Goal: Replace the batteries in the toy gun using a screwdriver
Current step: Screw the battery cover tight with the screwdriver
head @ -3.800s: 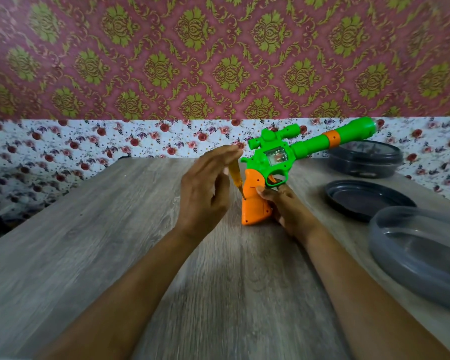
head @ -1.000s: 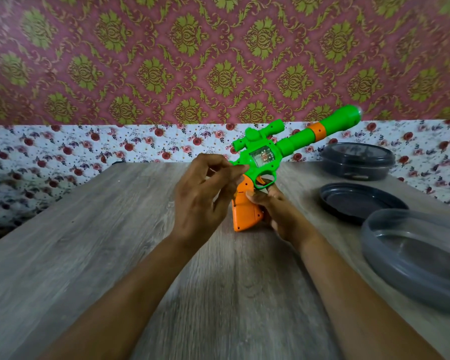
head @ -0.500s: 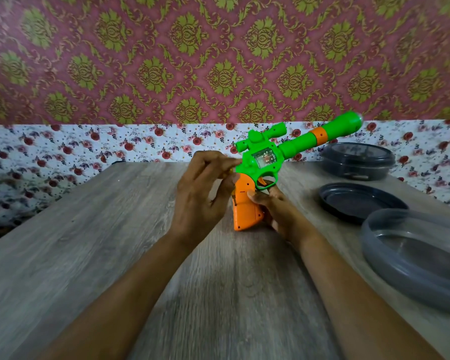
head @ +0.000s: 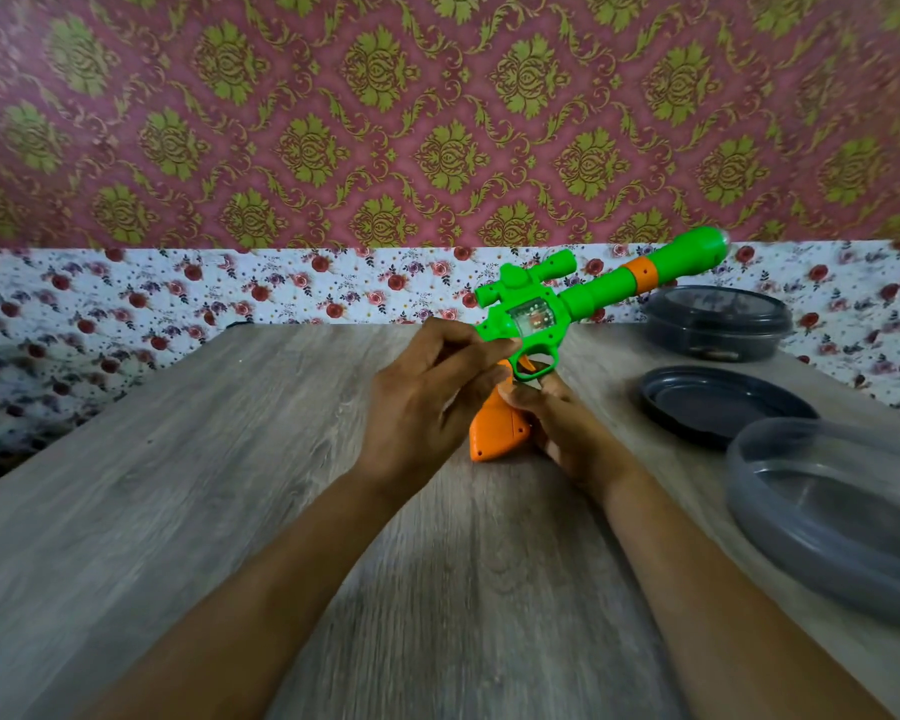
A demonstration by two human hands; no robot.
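Green-and-orange toy gun [head: 572, 304] is standing grip-down at frame centre, barrel pointing upper right. The right hand [head: 567, 433] is gripping its orange handle. The left hand [head: 417, 407] is curling its fingers against the gun's rear, and what they hold cannot be told.

Wood-grain table [head: 178, 511] bears toy gun [head: 583, 298], lidded dark container [head: 718, 324], dark dish [head: 718, 402], clear tub [head: 827, 511].

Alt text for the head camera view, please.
A right hand grips the orange handle of a green toy gun standing butt-down on a wooden table, barrel angled up-right. The left hand curls its fingers at the gun's rear, hiding whatever they hold. Round plastic dishes sit at right.
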